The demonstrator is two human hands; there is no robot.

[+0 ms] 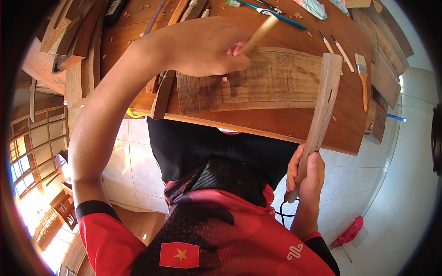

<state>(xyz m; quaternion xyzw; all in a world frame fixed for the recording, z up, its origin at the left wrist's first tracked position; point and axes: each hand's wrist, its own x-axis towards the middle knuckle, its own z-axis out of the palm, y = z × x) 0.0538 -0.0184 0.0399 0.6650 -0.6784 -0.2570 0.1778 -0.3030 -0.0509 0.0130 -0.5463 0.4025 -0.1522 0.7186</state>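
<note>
My left hand (207, 48) is closed around a chisel with a pale round wooden handle (260, 34). Its upper end sticks out past my fingers, while its blade is hidden under the hand. Below it on the table lies a flat brown board (276, 83) with darker patches and faint carved lines. Small wood chips rest on it. My right hand (307, 172) grips the lower end of a thick wooden bar (323, 103), a mallet-like piece with a narrow slot near its top. The bar stands raised over the board's right end, in front of the table edge.
On the brown table (294, 131), a flat paintbrush (362, 76) and wooden-handled carving tools (343, 54) lie at right. A blue toothbrush (281, 17) is at the back. Stacked wood pieces flank both sides (83, 60). A wood strip (163, 94) sits beside the board.
</note>
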